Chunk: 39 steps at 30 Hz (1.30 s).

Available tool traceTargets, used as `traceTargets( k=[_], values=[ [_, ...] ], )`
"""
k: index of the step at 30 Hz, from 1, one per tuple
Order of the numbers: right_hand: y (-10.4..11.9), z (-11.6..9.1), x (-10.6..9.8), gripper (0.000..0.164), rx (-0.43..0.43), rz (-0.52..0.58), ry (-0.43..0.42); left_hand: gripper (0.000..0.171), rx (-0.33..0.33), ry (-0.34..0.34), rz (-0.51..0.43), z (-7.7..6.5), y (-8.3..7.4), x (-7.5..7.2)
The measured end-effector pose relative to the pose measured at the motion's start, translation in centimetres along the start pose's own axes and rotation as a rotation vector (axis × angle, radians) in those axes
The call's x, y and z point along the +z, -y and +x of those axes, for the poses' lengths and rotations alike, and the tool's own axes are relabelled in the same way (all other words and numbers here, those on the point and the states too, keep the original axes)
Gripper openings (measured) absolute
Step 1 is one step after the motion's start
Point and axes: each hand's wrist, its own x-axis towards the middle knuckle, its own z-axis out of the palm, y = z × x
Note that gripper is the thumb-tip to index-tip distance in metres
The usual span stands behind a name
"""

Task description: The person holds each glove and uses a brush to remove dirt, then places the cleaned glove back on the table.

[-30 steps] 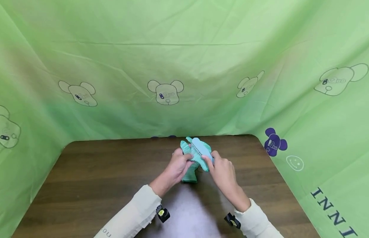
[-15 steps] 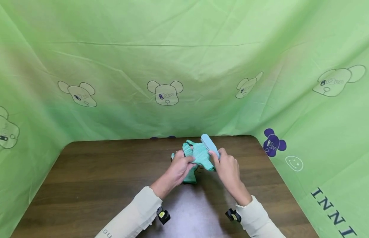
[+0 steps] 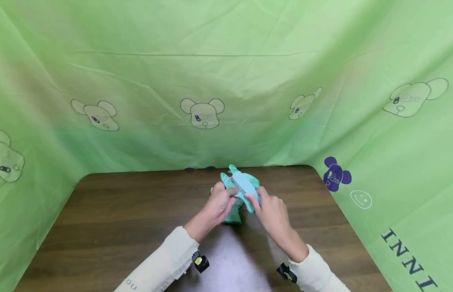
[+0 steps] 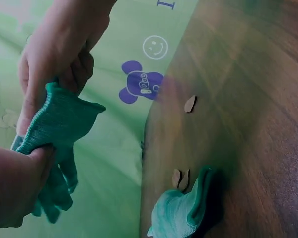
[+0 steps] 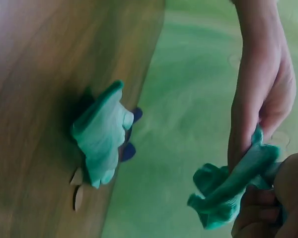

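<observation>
A green knit glove (image 3: 251,207) is pinched between the thumb and fingers of my left hand (image 3: 220,202), raised over the far part of the table. My right hand (image 3: 274,211) grips a light blue brush (image 3: 244,183), its bristles facing left against the glove's cloth. From the left wrist side, the held glove (image 4: 64,121) hangs with its fingers downward and hides most of the brush. Below the hands, a second green glove (image 5: 102,139) lies crumpled on the wooden table.
Small brown leaf-shaped pieces (image 4: 189,104) lie on the table (image 3: 120,219) near the second glove. A green curtain (image 3: 146,81) printed with bear heads surrounds the table's back and sides. Each wrist carries a small black camera (image 3: 200,261).
The brush swung out to the glove's right edge half a second ago and is now back over its middle, farther left. The left hand keeps its hold, with the glove slightly turned.
</observation>
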Motion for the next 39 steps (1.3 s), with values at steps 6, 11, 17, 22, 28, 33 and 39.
traceTargets(
  k=[6, 11, 17, 22, 28, 33, 39],
  values=[
    [-1.3, 0.9, 0.2, 0.032, 0.074, -0.006, -0.043, 0.06, -0.021, 0.014, 0.019, 0.1, 0.0, 0.5],
    [-2.2, 1.5, 0.2, 0.034, 0.105, -0.02, -0.061, 0.061, -0.03, 0.018, 0.027, 0.0, 0.1, 0.8],
    [-2.2, 1.8, -0.2, 0.04, 0.186, 0.005, -0.055, 0.057, -0.022, -0.006, 0.002, 0.1, 0.2, 0.5],
    [-1.0, 1.2, -0.7, 0.036, 0.189, 0.065, -0.049, 0.052, 0.012, -0.028, -0.04, 0.2, -0.1, -0.1],
    [0.3, 0.2, -0.1, 0.029, -0.013, 0.045, 0.037, 0.059, 0.026, -0.02, -0.038, -0.2, -0.7, -0.1],
    [0.0, 0.6, 0.3, 0.03, 0.021, -0.013, -0.047, 0.061, -0.003, -0.024, 0.02, -0.5, -0.6, 0.2],
    [-1.1, 1.7, 0.3, 0.033, 0.083, -0.012, -0.038, 0.062, -0.015, -0.019, 0.037, -0.6, -0.6, 0.5]
  ],
)
